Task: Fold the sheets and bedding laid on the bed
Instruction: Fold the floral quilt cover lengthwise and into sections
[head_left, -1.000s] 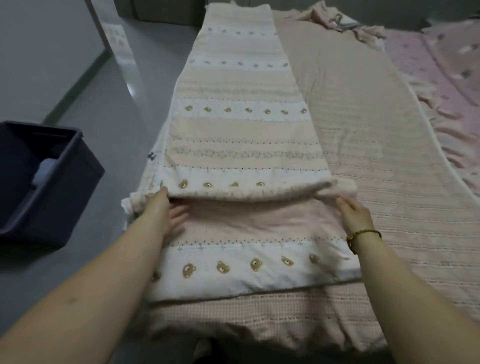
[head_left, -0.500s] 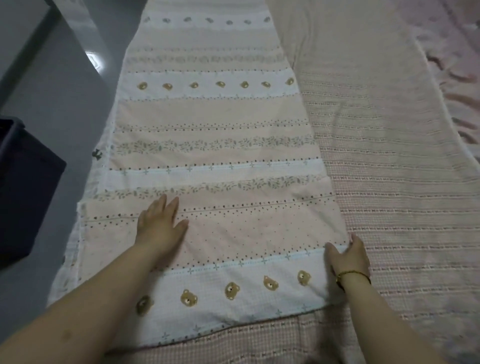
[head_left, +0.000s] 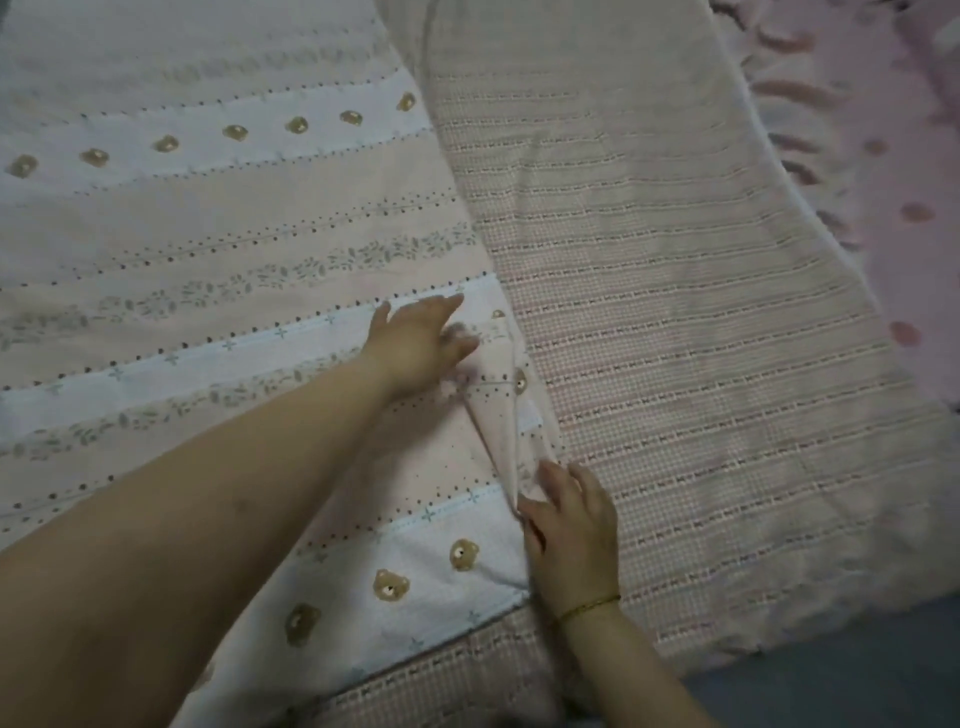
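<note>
Head view: pink-and-white bear-print cotton sheet (head_left: 234, 322) lay left and centre frame on a beige woven blanket (head_left: 675, 312). Left hand (head_left: 421, 343) pressed it, fingers straight. Right hand (head_left: 571, 525) pinched its raised edge flap. Risk: trapped flap bunches and skews the next fold.

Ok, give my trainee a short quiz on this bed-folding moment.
1. True or false: the left hand lies on the woven blanket.
2. Which wrist wears the bracelet? A: left. B: right.
3. Fill in: the right hand pinches a raised ridge of the ___-print sheet.

Key: 1 false, it rests on the sheet; 2 B; 3 bear.
</note>
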